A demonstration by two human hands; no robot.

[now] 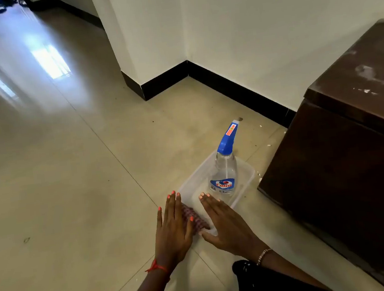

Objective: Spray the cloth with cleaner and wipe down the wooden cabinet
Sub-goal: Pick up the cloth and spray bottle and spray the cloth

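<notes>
Cloth [194, 218] | between left hand [174, 231] and right hand [224, 224] | in tray [246, 166]

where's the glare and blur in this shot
Head view: window glare washes out the floor at upper left; the top-left corner and the wooden cabinet at its far edge are smeared; the wall lines lean from the wide lens; the spray bottle is sharp.

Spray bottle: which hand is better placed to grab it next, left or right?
Right, probably. The right hand is open over the tray with its fingertips pointing at the spray bottle, close to it. The left hand lies at the tray's left edge, beside the cloth, farther off.
</notes>
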